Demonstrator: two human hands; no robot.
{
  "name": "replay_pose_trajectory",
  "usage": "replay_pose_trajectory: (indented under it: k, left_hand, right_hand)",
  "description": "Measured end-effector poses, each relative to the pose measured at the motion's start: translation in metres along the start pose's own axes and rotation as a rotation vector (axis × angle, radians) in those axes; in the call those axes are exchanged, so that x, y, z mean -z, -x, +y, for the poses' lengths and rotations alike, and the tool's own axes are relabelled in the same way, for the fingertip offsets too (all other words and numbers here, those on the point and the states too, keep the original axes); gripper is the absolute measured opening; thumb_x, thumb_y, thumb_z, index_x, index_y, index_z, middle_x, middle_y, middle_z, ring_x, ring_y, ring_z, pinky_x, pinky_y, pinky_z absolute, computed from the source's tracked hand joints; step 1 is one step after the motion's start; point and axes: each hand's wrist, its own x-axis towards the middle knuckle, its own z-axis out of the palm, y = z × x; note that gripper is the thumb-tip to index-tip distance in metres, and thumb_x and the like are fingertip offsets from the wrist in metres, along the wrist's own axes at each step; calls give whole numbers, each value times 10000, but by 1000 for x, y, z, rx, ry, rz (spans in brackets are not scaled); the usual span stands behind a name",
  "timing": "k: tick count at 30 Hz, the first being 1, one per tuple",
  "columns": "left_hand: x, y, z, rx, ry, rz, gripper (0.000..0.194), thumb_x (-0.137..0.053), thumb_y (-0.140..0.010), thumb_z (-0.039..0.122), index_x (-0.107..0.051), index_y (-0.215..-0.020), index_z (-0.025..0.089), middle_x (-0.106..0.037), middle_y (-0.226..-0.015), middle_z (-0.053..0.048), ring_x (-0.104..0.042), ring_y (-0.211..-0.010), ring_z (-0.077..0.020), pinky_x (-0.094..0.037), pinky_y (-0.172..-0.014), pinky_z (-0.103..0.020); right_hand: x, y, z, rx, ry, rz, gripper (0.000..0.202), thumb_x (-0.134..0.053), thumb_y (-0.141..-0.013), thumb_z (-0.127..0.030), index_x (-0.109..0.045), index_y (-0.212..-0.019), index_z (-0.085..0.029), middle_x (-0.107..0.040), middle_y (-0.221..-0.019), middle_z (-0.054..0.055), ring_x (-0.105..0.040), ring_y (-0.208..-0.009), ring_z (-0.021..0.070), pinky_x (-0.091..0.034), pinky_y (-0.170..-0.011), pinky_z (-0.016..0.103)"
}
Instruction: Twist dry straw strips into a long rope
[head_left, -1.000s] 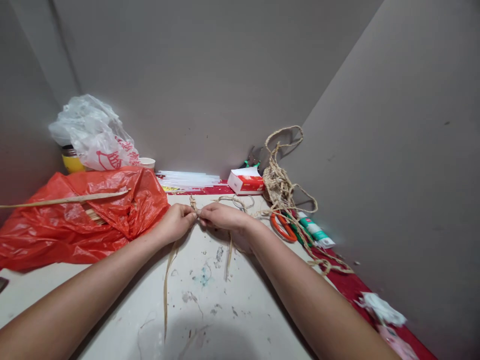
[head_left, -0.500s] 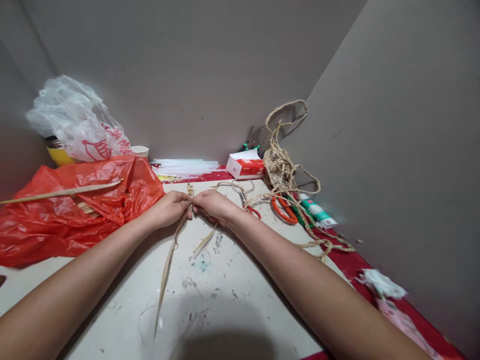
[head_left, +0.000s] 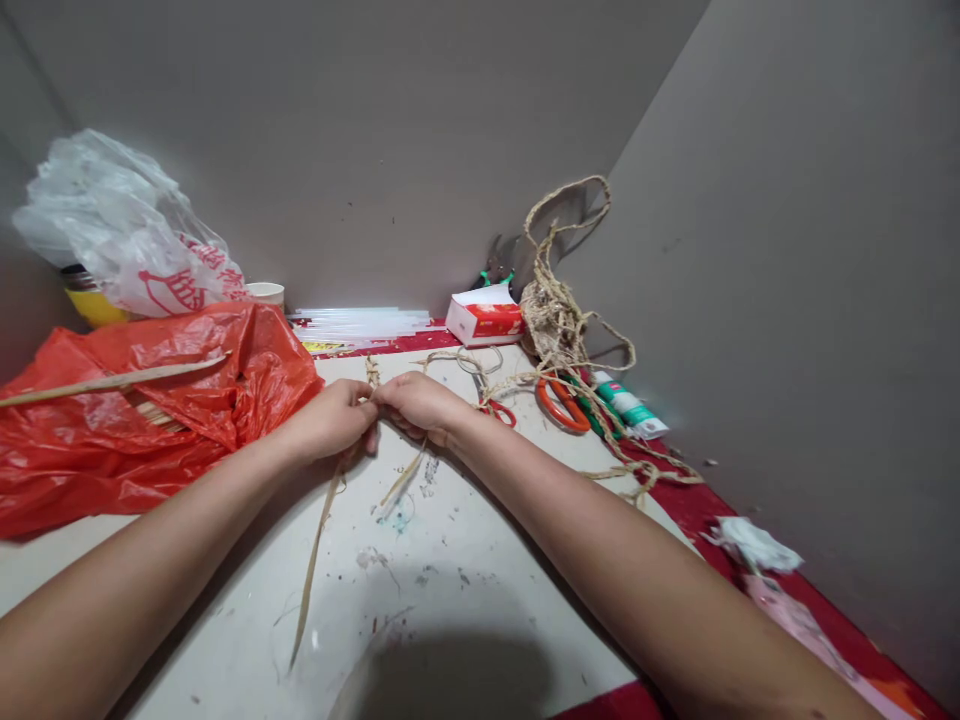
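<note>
My left hand (head_left: 341,418) and my right hand (head_left: 416,405) meet fingertip to fingertip over the board, both pinching a braid of dried plant fibre (head_left: 372,370). The braid's plaited end sticks up just beyond my fingers. One long loose strand (head_left: 315,570) trails from under my left hand toward me. A shorter strand (head_left: 403,478) hangs below my right hand. The exact crossing of the fibres is hidden by my fingers.
A red plastic bag (head_left: 247,370) with fibre strips lies at left. Coiled braided rope (head_left: 555,320), a red-and-white box (head_left: 486,316), orange-handled scissors (head_left: 562,405) and a green-white tube (head_left: 634,408) sit at right. Clear glue sticks (head_left: 360,326) lie along the back of the white board (head_left: 480,540).
The view has shifted slightly, so everything sits a little further left. Both hands still pinch the braid, with small changes in finger position. The long strand's loose end has swung slightly.
</note>
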Motion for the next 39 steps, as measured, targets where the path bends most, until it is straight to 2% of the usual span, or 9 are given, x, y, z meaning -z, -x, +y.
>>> replay_pose_trajectory:
  k: [4,8,13,16,19,23,26,30,39]
  left_hand:
    - [-16,1,-3,-30,-4,96,216,-384,-801,185,-511,-974,161,-629,-618,-9,-504,-356,-110,-360,-351,-200]
    - [-24,2,-2,-59,9,153,188,-431,-763,153,-519,-929,156,-630,-629,-12,-521,-377,-110,-355,-358,-194]
    - [-2,4,11,51,81,46,171,-526,-738,217,-557,-886,138,-617,-572,-15,-528,-410,-127,-372,-406,-213]
    - [17,0,7,21,-26,205,213,-528,-757,324,-567,-664,136,-561,-486,-11,-504,-421,-116,-360,-438,-210]
    - [19,-8,-4,-82,56,367,235,-540,-755,340,-562,-635,139,-554,-518,2,-472,-455,-89,-352,-472,-196]
    - [2,-12,-10,-10,426,106,198,-490,-788,294,-544,-674,141,-560,-578,-5,-478,-478,-79,-362,-481,-192]
    - [-4,-11,-7,64,455,-2,224,-445,-803,269,-502,-621,152,-431,-468,40,-336,-369,-52,-237,-383,-180]
    - [1,-12,-7,43,361,45,175,-459,-768,233,-516,-620,158,-335,-464,71,-216,-348,-41,-131,-355,-203]
    - [3,-14,-10,-39,191,128,146,-505,-727,254,-574,-651,150,-401,-456,75,-245,-378,-45,-188,-411,-205]
  right_hand:
    - [3,3,0,-50,-137,-97,289,-498,-714,-190,-333,-477,-191,-284,-316,-98,-191,-265,28,-126,-280,183]
    - [3,5,-2,-37,-141,-118,250,-502,-714,-169,-392,-490,-178,-354,-296,-71,-225,-255,38,-114,-270,182]
    - [8,6,-3,-52,-217,-121,232,-524,-701,-140,-408,-501,-166,-321,-311,-88,-202,-262,25,-127,-273,165]
    - [13,5,-2,-39,-286,-186,146,-554,-706,-154,-488,-576,-142,-295,-343,-103,-178,-288,22,-118,-281,156]
    - [17,3,1,-46,-317,-246,84,-561,-727,-177,-551,-668,-118,-283,-370,-110,-163,-305,20,-118,-289,147]
    - [17,1,2,-50,-328,-271,152,-556,-737,-172,-497,-602,-134,-286,-386,-105,-162,-312,16,-112,-293,144]
    - [19,2,2,-55,-319,-299,182,-562,-735,-172,-474,-579,-142,-287,-394,-102,-162,-317,16,-108,-293,143]
    - [23,3,1,-77,-282,-319,116,-546,-748,-167,-527,-639,-132,-282,-397,-106,-156,-318,21,-111,-296,146]
    - [27,3,3,13,8,-301,197,-561,-790,-278,-586,-678,-118,-317,-356,-93,-200,-299,34,-99,-305,184]
